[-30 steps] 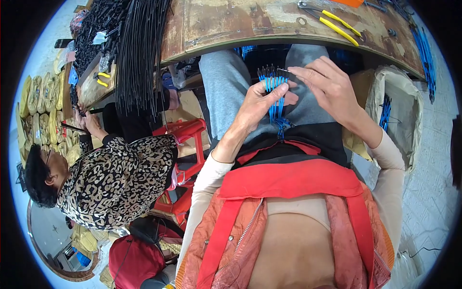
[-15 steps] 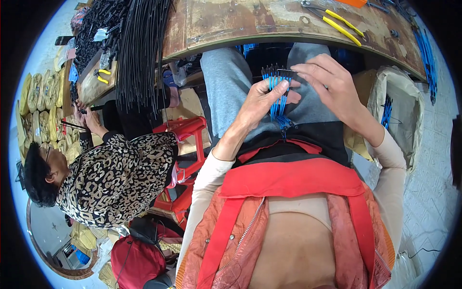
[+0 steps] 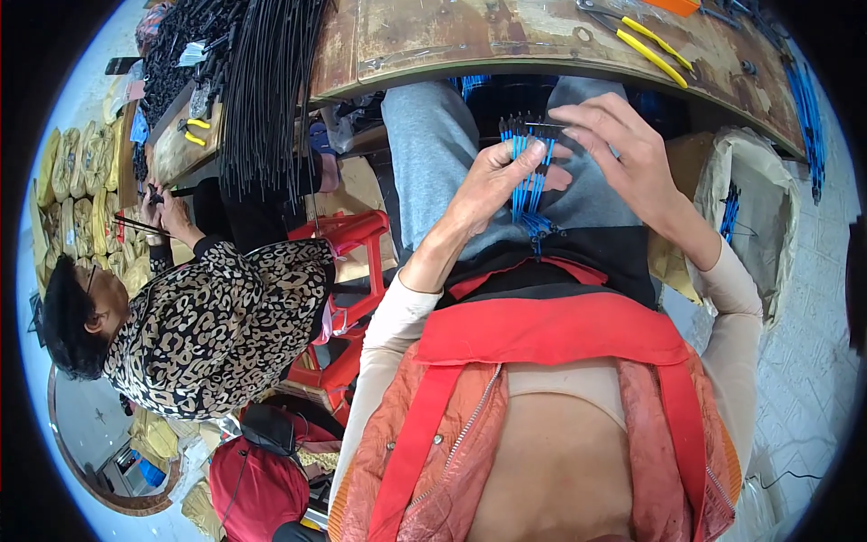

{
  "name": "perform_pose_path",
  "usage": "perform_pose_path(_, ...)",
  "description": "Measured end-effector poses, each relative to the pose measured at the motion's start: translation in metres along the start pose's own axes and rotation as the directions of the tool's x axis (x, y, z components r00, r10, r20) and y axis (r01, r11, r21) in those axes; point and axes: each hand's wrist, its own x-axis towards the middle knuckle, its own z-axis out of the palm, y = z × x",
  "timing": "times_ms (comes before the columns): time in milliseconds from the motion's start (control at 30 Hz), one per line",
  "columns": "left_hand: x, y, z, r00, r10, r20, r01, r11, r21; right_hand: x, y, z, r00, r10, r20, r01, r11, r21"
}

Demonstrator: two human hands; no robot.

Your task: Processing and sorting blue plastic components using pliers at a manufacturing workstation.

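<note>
Over my lap, my left hand (image 3: 490, 188) is closed round a bundle of thin blue cables (image 3: 535, 200), its thumb laid across them. Their black ends stick up above the fingers, and the lower parts gather near my waist. To the right of the black ends, my right hand (image 3: 625, 144) has its thumb and fingertips close together at the outer end of a thin black piece (image 3: 545, 125). That piece lies crosswise at the top of the bundle. What exactly the piece is, I cannot make out.
Ahead is a worn wooden table (image 3: 442, 45) with yellow-handled pliers (image 3: 655, 56). Long black cables (image 3: 262, 99) hang at the left. A lined box (image 3: 768, 226) with blue cables stands at right. A co-worker (image 3: 217, 334) works at left, near a red stool (image 3: 357, 280).
My hands and the bundle keep almost the same pose. The right fingertips have shifted slightly around the thin black piece. The whole view has moved a little.
</note>
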Motion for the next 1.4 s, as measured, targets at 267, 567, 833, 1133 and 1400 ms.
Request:
perform_pose_path(267, 0.0, -0.002, 0.002, 1.0, 0.011, 0.005, -0.011, 0.999, 0.052, -0.001, -0.002, 0.002, 0.994, -0.111, 0.011, 0.111, 0.991, -0.069)
perform_pose_path(567, -0.001, -0.004, -0.002, 1.0, -0.01, 0.023, 0.011, 1.0, -0.018, -0.003, -0.007, 0.005, 0.988, 0.097, 0.122, -0.113, 0.985, 0.128)
perform_pose_path(833, 0.013, 0.003, -0.005, 0.999, 0.034, 0.002, -0.034, 0.999, -0.031, 0.032, -0.007, -0.001, 0.987, -0.08, 0.14, 0.069, 0.994, 0.079)
perform_pose_path(1133, 0.066, 0.041, -0.012, 0.812, 0.58, 0.063, -0.479, 0.601, 0.64, 0.124, 0.14, -0.109, 0.977, 0.066, -0.204, -0.133, 0.934, -0.333)
perform_pose_path(1400, 0.07, 0.065, -0.004, 0.928, 0.371, -0.012, -0.36, 0.906, 0.223, 0.168, 0.218, -0.152, 0.895, 0.36, 0.264, -0.148, 0.798, -0.585)
